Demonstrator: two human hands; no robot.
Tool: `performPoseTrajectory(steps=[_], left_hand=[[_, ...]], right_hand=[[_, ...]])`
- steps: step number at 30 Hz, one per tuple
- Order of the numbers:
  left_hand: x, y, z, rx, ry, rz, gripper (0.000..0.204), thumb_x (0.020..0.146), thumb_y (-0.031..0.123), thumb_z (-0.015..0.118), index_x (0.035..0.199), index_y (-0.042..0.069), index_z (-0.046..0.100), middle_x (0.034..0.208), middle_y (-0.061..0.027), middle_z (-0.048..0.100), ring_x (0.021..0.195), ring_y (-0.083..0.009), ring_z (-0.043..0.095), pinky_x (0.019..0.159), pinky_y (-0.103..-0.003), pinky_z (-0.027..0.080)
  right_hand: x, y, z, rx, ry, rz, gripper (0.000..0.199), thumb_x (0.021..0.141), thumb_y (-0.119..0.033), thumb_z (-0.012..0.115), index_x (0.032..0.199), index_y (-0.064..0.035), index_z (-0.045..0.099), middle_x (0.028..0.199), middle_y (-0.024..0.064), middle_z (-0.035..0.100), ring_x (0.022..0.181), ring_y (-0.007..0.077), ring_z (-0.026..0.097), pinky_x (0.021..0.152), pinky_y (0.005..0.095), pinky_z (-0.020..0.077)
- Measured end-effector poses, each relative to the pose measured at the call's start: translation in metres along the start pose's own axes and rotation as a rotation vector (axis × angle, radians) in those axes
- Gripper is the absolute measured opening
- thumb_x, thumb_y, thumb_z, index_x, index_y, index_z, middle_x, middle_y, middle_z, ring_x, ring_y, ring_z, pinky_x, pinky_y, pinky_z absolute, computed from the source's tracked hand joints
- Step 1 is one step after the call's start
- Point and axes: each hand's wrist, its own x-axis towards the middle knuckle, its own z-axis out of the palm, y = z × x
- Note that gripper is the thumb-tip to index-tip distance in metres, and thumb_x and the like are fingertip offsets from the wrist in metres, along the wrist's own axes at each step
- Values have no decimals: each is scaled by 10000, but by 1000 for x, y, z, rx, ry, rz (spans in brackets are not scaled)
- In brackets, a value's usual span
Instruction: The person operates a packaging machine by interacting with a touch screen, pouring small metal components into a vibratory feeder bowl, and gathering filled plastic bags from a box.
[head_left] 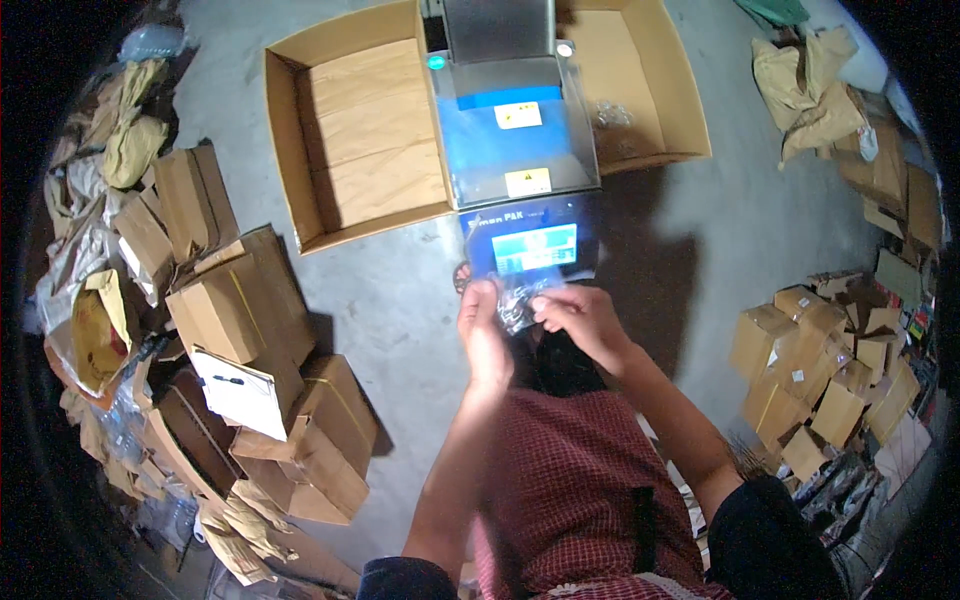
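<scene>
Both hands were raised in front of the person's chest, close together, with a small clear plastic bag (520,300) held between them. The left hand (480,325) gripped the bag's left edge, thumb and fingers pinched closed on the film; the right hand (580,315) gripped the right edge the same way, fingers curled over the top. The bag held small dark metallic parts; their kind could not be made out. Just beyond the fingertips of both hands stood a grey and blue packing machine (515,130), with its lit display panel (535,248) directly above the bag and almost touching it in the view. Farther beyond the left hand, left of the machine, lay a large open cardboard carton (350,140); a second open carton (640,80) lay farther beyond the right hand, on the machine's other side, with some clear bagged pieces inside. Well out to the left of the left hand was a heap of closed brown boxes (250,330) and crumpled paper sacks. Well out to the right of the right hand sat a cluster of small cardboard boxes (830,370). All stood on a grey concrete floor (400,300). A red checked apron (570,480) lay below the forearms.
</scene>
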Motion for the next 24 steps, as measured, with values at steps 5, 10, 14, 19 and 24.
performPoseTrajectory(steps=[5,10,14,19,24], left_hand=[[14,35,6,2,-116,72,149,954,199,522,917,63,571,882,-12,585,806,-94,521,742,-232,423],[19,58,5,-56,-78,25,158,957,216,515,960,68,571,862,-20,590,719,-91,536,628,-211,436],[17,76,18,-98,-16,-49,160,958,213,508,986,68,569,847,-29,596,671,-92,535,562,-199,432],[30,74,-9,-42,-51,-52,130,939,141,513,995,46,581,865,-20,602,746,-107,553,654,-236,457],[32,60,-31,-30,45,-173,157,921,103,499,1005,18,601,821,-9,596,655,-75,517,581,-207,428]], right_hand=[[15,-29,2,90,103,-150,163,824,-147,638,884,0,675,753,36,648,673,108,581,614,249,462],[23,-59,20,240,110,-129,135,813,-124,635,886,-12,655,743,16,611,661,104,543,615,258,443],[27,-69,33,344,123,-65,126,807,-123,643,890,-27,649,781,18,613,697,102,543,645,250,441],[27,-56,50,314,-51,-24,136,801,-125,654,902,-34,654,814,19,622,714,100,554,681,252,458],[31,-56,11,192,-139,25,140,826,-125,655,920,-21,665,809,28,636,699,100,567,652,258,472]])
